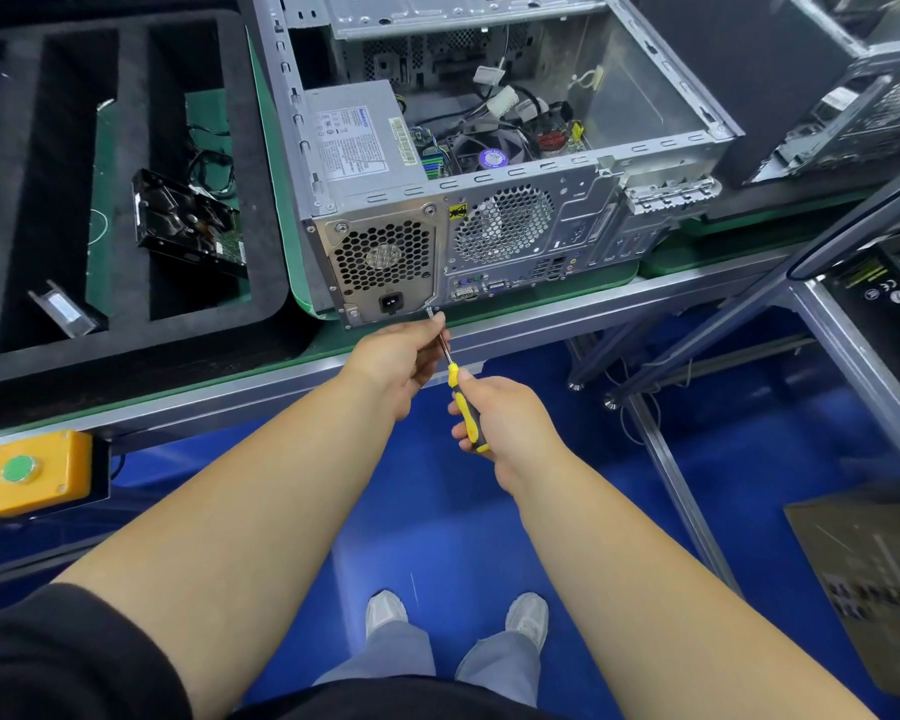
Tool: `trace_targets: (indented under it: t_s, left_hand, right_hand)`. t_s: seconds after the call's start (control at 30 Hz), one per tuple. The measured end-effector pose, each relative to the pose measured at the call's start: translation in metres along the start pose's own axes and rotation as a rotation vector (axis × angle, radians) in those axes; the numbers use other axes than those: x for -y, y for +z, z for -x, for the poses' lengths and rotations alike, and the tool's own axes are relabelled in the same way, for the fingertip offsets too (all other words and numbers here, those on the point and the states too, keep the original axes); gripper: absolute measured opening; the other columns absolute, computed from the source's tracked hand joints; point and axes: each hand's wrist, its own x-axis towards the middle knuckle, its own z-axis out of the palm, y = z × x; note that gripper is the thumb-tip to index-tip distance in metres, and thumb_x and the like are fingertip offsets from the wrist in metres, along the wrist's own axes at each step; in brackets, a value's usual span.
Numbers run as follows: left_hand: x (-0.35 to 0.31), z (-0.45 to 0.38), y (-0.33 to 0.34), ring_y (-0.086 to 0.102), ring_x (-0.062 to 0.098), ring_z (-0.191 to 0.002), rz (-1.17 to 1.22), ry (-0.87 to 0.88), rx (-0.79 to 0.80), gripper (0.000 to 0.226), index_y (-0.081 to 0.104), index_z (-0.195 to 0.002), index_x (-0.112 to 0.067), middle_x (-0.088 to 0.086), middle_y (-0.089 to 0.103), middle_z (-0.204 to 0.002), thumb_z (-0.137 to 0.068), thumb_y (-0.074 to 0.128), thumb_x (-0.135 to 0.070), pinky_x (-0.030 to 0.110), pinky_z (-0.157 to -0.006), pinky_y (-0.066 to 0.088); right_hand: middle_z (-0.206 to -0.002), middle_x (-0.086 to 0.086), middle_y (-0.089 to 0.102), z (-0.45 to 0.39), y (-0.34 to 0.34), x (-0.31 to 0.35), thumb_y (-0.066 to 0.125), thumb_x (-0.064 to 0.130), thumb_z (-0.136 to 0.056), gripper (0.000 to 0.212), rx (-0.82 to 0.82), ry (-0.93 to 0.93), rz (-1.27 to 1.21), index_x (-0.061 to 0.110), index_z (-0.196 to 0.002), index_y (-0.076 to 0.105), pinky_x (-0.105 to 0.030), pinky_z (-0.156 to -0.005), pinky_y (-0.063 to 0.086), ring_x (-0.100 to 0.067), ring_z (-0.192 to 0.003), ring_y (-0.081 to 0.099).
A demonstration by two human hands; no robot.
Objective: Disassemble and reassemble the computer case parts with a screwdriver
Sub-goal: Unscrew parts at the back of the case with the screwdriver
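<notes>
An open silver computer case lies on its side on the green bench mat, its rear panel facing me. The grey power supply sits in its left corner, with the honeycomb fan grille at the back. My right hand grips the yellow-and-black handle of a screwdriver. Its tip meets a screw at the lower right corner of the power supply plate. My left hand pinches the metal shaft close to the tip.
A black foam tray at the left holds a hard drive and a small metal bracket. A yellow box with a green button hangs on the bench's front edge. More cases stand at the right. Blue floor lies below.
</notes>
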Motion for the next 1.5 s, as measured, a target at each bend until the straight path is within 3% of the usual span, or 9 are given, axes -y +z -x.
trace_targets:
  t_s: [0.23, 0.43, 0.63, 0.97, 1.27, 1.4, 1.5]
  left_hand:
    - [0.001, 0.006, -0.005, 0.071, 0.005, -0.073, 0.044, 0.035, 0.081, 0.016, 0.069, -0.098, -0.012, -0.004, 0.075, -0.079, -0.1, 0.054, -0.017, 0.016, -0.059, 0.053]
    - [0.002, 0.001, -0.005, 0.069, 0.005, -0.07, 0.042, 0.02, 0.047, 0.008, 0.07, -0.093, -0.014, -0.004, 0.075, -0.076, -0.095, 0.064, -0.018, 0.016, -0.058, 0.051]
    - [0.002, 0.0, -0.004, 0.066, 0.002, -0.061, 0.024, 0.013, 0.028, 0.006, 0.067, -0.09, -0.016, -0.007, 0.072, -0.069, -0.092, 0.067, -0.022, 0.014, -0.053, 0.048]
    - [0.001, 0.004, -0.009, 0.072, 0.005, -0.074, 0.061, 0.023, 0.092, 0.015, 0.069, -0.098, -0.013, -0.004, 0.076, -0.081, -0.1, 0.055, -0.015, 0.016, -0.057, 0.053]
    - [0.001, -0.003, -0.005, 0.064, -0.001, -0.055, 0.005, 0.009, 0.02, 0.008, 0.069, -0.086, -0.015, -0.007, 0.072, -0.067, -0.093, 0.067, -0.019, 0.011, -0.05, 0.047]
    - [0.001, -0.005, -0.006, 0.065, 0.001, -0.056, 0.009, 0.029, 0.016, 0.004, 0.069, -0.089, -0.014, -0.005, 0.072, -0.068, -0.092, 0.068, -0.017, 0.013, -0.046, 0.045]
    - [0.002, -0.006, -0.006, 0.065, 0.001, -0.056, 0.009, 0.042, 0.013, 0.005, 0.069, -0.088, -0.014, -0.006, 0.072, -0.067, -0.091, 0.069, -0.017, 0.013, -0.045, 0.044]
  right_hand:
    - [-0.059, 0.005, 0.067, -0.006, 0.007, 0.003, 0.047, 0.04, -0.104, 0.042, -0.002, 0.143, -0.096, 0.013, -0.083, 0.071, -0.02, -0.042, 0.041, -0.007, -0.043, 0.047]
    - [-0.077, -0.003, 0.06, 0.0, 0.002, 0.0, 0.069, 0.035, -0.092, 0.024, 0.039, 0.04, -0.106, 0.012, -0.092, 0.063, -0.022, -0.05, 0.047, -0.008, -0.05, 0.053]
    - [-0.083, -0.005, 0.065, 0.003, 0.002, 0.0, 0.063, 0.033, -0.098, 0.023, 0.032, -0.002, -0.055, 0.011, -0.093, 0.063, -0.024, -0.052, 0.052, -0.011, -0.053, 0.058]
    - [-0.079, -0.003, 0.065, 0.009, 0.008, 0.007, 0.05, 0.034, -0.104, 0.031, 0.021, 0.052, -0.024, 0.013, -0.088, 0.067, -0.024, -0.053, 0.049, -0.013, -0.058, 0.055]
    - [-0.056, 0.001, 0.055, 0.002, 0.01, 0.007, 0.044, 0.039, -0.105, 0.048, 0.019, 0.203, -0.167, 0.009, -0.08, 0.071, -0.021, -0.044, 0.04, -0.01, -0.047, 0.047]
    - [-0.067, -0.003, 0.055, 0.0, 0.009, 0.001, 0.058, 0.048, -0.096, 0.039, 0.022, 0.068, -0.091, 0.012, -0.085, 0.065, -0.024, -0.05, 0.046, -0.013, -0.054, 0.051]
    - [-0.073, -0.003, 0.056, 0.001, 0.007, -0.005, 0.065, 0.042, -0.094, 0.033, -0.048, -0.054, 0.055, 0.012, -0.082, 0.058, -0.019, -0.047, 0.045, -0.013, -0.059, 0.054]
